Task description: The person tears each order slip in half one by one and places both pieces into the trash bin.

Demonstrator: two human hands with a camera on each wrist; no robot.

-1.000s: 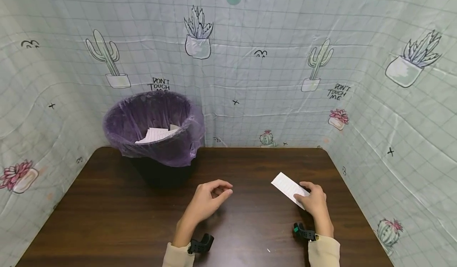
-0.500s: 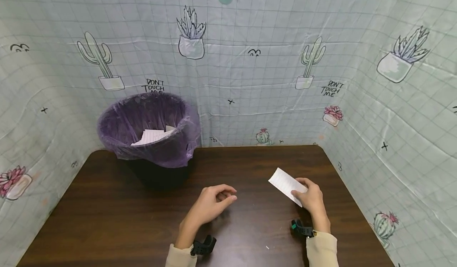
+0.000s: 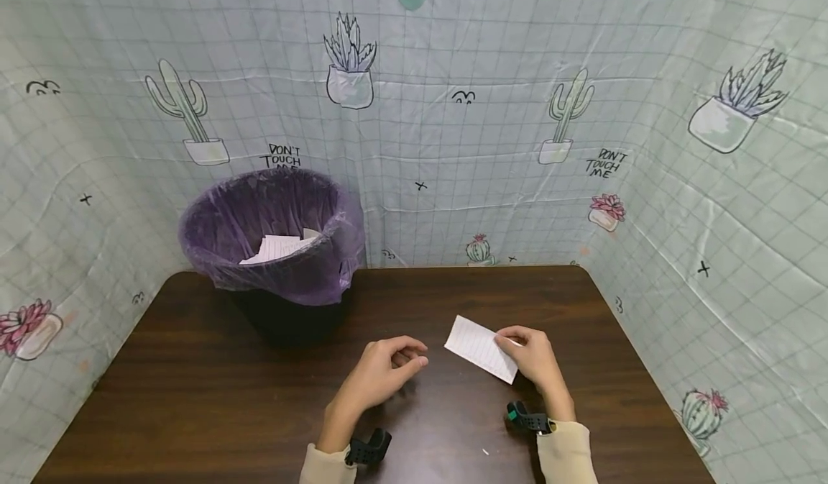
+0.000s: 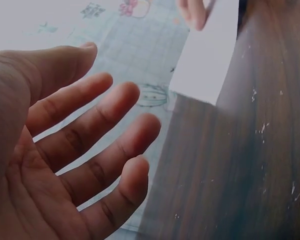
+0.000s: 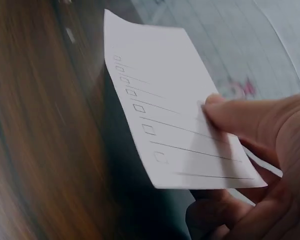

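My right hand pinches a white slip of paper by its right end, thumb on top and fingers beneath. In the right wrist view the paper shows ruled lines with a column of small checkboxes, and it is held above the dark wood table. My left hand hovers to the left of the paper, fingers loosely bent and holding nothing. Seen from the left wrist, that palm is bare and the paper hangs beyond the fingertips.
A black bin lined with a purple plastic bag stands at the back left of the table. Several pieces of lined paper lie inside it. A tiny white scrap lies near the front. Patterned cloth surrounds the table.
My right hand has lifted the paper and carried it left, closer to my left hand. The left hand has shifted only slightly. The view has also moved a little.
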